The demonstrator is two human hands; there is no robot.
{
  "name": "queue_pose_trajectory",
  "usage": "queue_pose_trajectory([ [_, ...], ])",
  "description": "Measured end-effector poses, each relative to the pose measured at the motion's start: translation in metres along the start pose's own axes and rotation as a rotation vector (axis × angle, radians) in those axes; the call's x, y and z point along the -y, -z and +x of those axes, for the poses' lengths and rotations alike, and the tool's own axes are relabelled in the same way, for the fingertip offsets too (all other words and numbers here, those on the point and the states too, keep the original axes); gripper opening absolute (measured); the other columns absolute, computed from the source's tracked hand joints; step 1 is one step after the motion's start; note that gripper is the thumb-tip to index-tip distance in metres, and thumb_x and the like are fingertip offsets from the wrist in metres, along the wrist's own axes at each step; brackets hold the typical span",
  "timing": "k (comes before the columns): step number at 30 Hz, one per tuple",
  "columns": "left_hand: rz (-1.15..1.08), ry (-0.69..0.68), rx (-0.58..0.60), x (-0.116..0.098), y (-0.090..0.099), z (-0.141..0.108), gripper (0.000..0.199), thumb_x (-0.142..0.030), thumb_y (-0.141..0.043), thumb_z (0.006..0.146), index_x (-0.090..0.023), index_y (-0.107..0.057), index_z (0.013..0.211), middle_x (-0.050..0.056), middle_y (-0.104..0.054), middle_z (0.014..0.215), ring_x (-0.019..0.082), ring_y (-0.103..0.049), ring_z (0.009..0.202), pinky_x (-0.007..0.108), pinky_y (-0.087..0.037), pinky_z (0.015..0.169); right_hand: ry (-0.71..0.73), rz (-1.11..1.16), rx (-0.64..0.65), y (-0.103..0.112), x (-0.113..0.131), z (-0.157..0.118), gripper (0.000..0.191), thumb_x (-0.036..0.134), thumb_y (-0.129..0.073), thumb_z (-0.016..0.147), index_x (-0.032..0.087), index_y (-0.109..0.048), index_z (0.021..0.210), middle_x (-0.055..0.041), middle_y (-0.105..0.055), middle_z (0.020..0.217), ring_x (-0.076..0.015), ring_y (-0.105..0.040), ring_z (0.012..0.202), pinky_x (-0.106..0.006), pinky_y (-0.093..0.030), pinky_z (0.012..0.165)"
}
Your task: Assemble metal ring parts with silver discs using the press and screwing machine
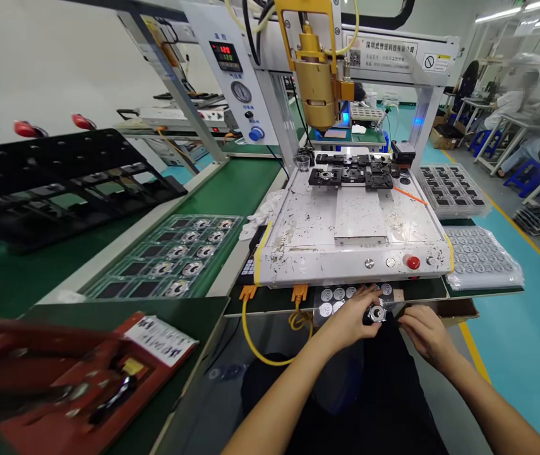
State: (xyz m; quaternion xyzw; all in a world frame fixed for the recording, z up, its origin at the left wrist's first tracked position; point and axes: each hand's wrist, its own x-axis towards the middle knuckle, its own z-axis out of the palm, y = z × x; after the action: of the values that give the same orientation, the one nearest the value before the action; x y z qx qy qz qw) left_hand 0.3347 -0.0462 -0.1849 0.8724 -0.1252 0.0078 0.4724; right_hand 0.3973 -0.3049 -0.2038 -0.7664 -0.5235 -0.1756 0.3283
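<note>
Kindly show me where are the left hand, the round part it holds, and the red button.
Left hand (357, 310): head view, back of the hand.
Round part (377, 313): head view, its visible face.
Red button (412, 261): head view, middle of its cap.

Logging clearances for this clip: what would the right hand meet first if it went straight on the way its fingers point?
Probably the small round metal part held in the left hand, across a gap from the right hand; depth is unclear from this single view.
</note>
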Motion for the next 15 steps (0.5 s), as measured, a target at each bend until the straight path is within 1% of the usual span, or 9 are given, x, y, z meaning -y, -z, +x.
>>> queue_pose_trajectory([
  [1, 0.006, 0.002, -0.018, 0.0, -0.002, 0.001, 0.034, -0.013, -0.076, 0.081, -0.02, -0.064, 0.112, 0.013, -0.063, 0.152, 0.032, -0.046, 0.154, 0.049, -0.029, 0.132, -0.085, 0.039, -0.019, 0.007, 0.005, -0.001, 0.018, 0.012, -0.056, 0.107, 0.02, -0.068, 0.117, -0.0117, -0.073, 0.118, -0.0242, -0.07, 0.107, -0.039, -0.058, 0.094],
  [2, 0.011, 0.004, -0.039, -0.001, -0.004, 0.002, 0.034, -0.013, -0.076, 0.081, -0.02, -0.064, 0.112, 0.014, -0.064, 0.151, 0.032, -0.048, 0.153, 0.049, -0.031, 0.131, -0.214, 0.099, -0.038, 0.015, 0.01, -0.001, 0.014, 0.017, -0.056, 0.108, 0.021, -0.068, 0.113, -0.0118, -0.073, 0.118, -0.0243, -0.071, 0.109, -0.037, -0.059, 0.093],
  [3, 0.013, 0.005, -0.065, -0.003, -0.005, 0.003, 0.033, -0.013, -0.075, 0.081, -0.02, -0.064, 0.112, 0.014, -0.064, 0.15, 0.033, -0.05, 0.151, 0.049, -0.034, 0.129, -0.371, 0.179, -0.056, 0.022, 0.014, 0.001, 0.012, 0.024, -0.057, 0.109, 0.021, -0.069, 0.11, -0.0112, -0.074, 0.113, -0.0239, -0.072, 0.105, -0.035, -0.06, 0.09],
  [5, 0.002, -0.005, -0.121, -0.011, -0.006, 0.003, 0.032, -0.015, -0.074, 0.083, -0.02, -0.064, 0.113, 0.013, -0.064, 0.149, 0.031, -0.056, 0.144, 0.046, -0.04, 0.124, -0.675, 0.361, -0.075, 0.033, 0.023, 0.007, 0.021, 0.04, -0.061, 0.108, 0.021, -0.07, 0.109, -0.0079, -0.073, 0.097, -0.0217, -0.072, 0.088, -0.031, -0.061, 0.077],
  [6, -0.01, -0.012, -0.146, -0.016, -0.005, 0.001, 0.033, -0.016, -0.073, 0.084, -0.021, -0.065, 0.115, 0.013, -0.065, 0.147, 0.031, -0.059, 0.14, 0.045, -0.043, 0.122, -0.775, 0.435, -0.074, 0.038, 0.028, 0.012, 0.027, 0.046, -0.062, 0.107, 0.021, -0.071, 0.113, -0.0064, -0.071, 0.09, -0.0206, -0.07, 0.081, -0.03, -0.06, 0.072],
  [7, -0.025, -0.012, -0.168, -0.023, -0.003, -0.002, 0.033, -0.017, -0.073, 0.085, -0.021, -0.065, 0.117, 0.012, -0.066, 0.144, 0.03, -0.062, 0.135, 0.044, -0.046, 0.118, -0.837, 0.492, -0.065, 0.042, 0.033, 0.017, 0.033, 0.051, -0.063, 0.105, 0.021, -0.072, 0.116, -0.0054, -0.069, 0.087, -0.0197, -0.068, 0.077, -0.03, -0.059, 0.07],
  [10, -0.158, 0.066, -0.209, -0.046, 0.004, -0.018, 0.036, -0.021, -0.075, 0.086, -0.021, -0.064, 0.121, 0.008, -0.073, 0.119, 0.025, -0.07, 0.111, 0.039, -0.054, 0.102, -0.853, 0.599, -0.03, 0.048, 0.049, 0.037, 0.039, 0.055, -0.066, 0.103, 0.022, -0.076, 0.12, -0.0049, -0.067, 0.087, -0.0172, -0.061, 0.073, -0.03, -0.055, 0.067],
  [12, -0.394, 0.159, -0.237, -0.06, 0.008, -0.032, 0.038, -0.024, -0.078, 0.086, -0.021, -0.063, 0.121, 0.005, -0.072, 0.104, 0.02, -0.07, 0.097, 0.033, -0.056, 0.091, -0.834, 0.664, -0.008, 0.047, 0.059, 0.051, 0.04, 0.056, -0.068, 0.101, 0.021, -0.076, 0.12, -0.0048, -0.066, 0.087, -0.016, -0.059, 0.071, -0.029, -0.051, 0.065],
  [15, -0.824, 0.28, -0.28, -0.073, 0.011, -0.052, 0.046, -0.026, -0.087, 0.081, -0.02, -0.059, 0.117, 0.003, -0.07, 0.1, 0.017, -0.071, 0.089, 0.03, -0.059, 0.084, -0.878, 0.814, -0.024, 0.036, 0.068, 0.069, 0.047, 0.059, -0.076, 0.094, 0.018, -0.074, 0.118, -0.0042, -0.066, 0.083, -0.0141, -0.057, 0.065, -0.028, -0.049, 0.061],
])
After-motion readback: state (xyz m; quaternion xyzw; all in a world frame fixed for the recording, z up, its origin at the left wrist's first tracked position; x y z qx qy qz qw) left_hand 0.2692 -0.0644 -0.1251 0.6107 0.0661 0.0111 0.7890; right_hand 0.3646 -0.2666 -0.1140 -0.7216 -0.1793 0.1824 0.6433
